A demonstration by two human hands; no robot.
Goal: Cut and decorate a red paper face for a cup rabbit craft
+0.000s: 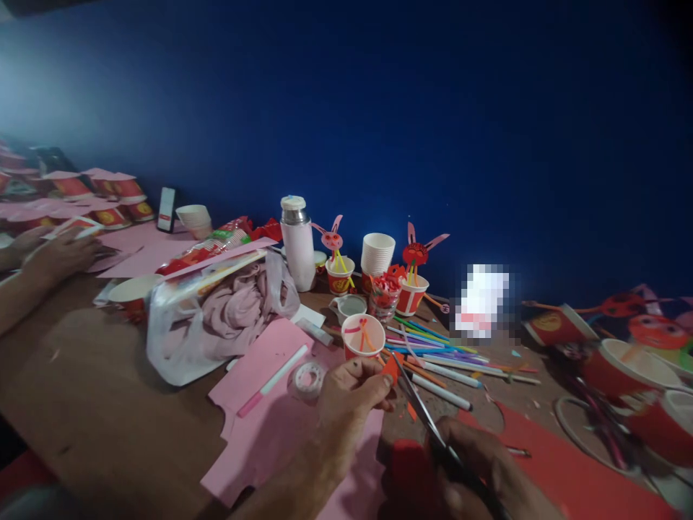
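Orange paper (392, 367) is pinched in the left fingers (362, 367) above the bench (81, 375), by the scissors (432, 426) held in the right fingers (460, 435), and so small a piece could twist, spoiling the cut or getting the thumb (379, 390) nicked.

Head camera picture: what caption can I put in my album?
Left hand holding orange paper, right hand holding scissors, near colorful pens.

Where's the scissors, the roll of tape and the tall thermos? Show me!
Scissors (432, 426): head view, on the metal blades.
Roll of tape (307, 391): head view, on the near side of its ring.
Thermos (299, 256): head view, on the middle of its pale body.
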